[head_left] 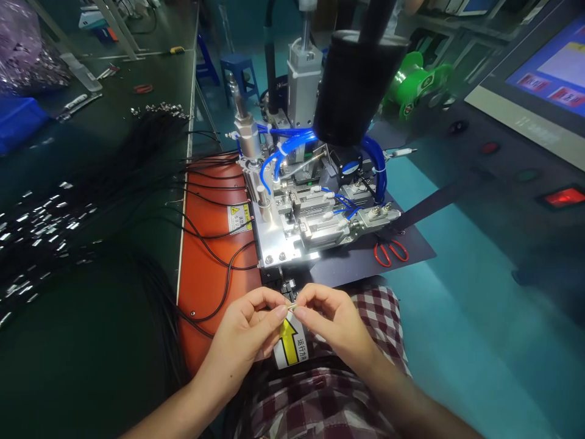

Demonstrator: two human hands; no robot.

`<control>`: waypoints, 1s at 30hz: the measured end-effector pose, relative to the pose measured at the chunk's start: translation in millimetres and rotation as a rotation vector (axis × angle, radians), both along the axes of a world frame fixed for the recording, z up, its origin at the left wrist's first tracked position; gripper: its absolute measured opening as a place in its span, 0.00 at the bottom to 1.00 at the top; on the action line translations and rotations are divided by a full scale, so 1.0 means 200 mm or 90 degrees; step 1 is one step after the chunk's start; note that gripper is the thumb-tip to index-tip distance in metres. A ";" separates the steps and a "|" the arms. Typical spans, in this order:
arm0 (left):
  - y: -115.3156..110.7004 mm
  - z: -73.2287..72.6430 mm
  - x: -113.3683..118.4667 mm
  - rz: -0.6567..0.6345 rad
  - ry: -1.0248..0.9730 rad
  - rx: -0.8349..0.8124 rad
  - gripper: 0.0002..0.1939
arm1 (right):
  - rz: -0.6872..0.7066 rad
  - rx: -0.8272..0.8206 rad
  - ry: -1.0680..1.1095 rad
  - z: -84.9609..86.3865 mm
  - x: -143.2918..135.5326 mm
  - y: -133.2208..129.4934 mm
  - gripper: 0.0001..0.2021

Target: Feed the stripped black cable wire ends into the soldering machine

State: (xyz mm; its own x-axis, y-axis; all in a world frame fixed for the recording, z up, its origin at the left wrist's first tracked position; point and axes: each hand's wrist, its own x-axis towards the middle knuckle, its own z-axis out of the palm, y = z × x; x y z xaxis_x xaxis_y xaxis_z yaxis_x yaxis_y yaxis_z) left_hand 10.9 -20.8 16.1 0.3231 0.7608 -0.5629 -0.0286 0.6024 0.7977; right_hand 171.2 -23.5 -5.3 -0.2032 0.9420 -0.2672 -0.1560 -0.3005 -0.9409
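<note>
Just in front of the machine, my left hand (253, 323) and my right hand (337, 320) meet with thumbs and index fingers pinched. Between the fingertips is a small thin shiny wire end (292, 308), mostly covered by the fingers; its exact form is too small to make out. Right behind the fingertips sits a small black holder (288, 288) at the front of the metal machine (274, 241). Below the hands lies a white label with a yellow arrow (289, 347), partly hidden by my left hand.
Black cables (227, 286) run across the orange panel (201, 244) to the machine's left side. More cables with shiny ends (55, 225) lie heaped on the dark table. Red-handled scissors (390, 253) rest at the right. A control panel (516, 140) and green spool (414, 82) stand farther right.
</note>
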 end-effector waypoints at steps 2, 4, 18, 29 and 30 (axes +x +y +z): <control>0.00 0.00 0.00 -0.009 -0.007 0.007 0.11 | 0.014 -0.023 0.039 -0.01 0.01 0.00 0.05; 0.00 0.01 -0.01 -0.028 -0.008 0.011 0.11 | 0.043 -0.047 0.081 -0.02 0.02 0.01 0.05; 0.02 0.02 -0.01 -0.047 0.005 -0.028 0.09 | 0.106 0.109 -0.023 0.00 0.07 0.05 0.05; 0.01 0.01 0.00 -0.003 -0.003 -0.031 0.09 | -0.027 0.079 -0.132 0.01 -0.06 -0.07 0.05; 0.01 0.01 0.00 0.001 -0.005 -0.031 0.09 | -0.019 0.080 -0.133 0.01 -0.06 -0.06 0.05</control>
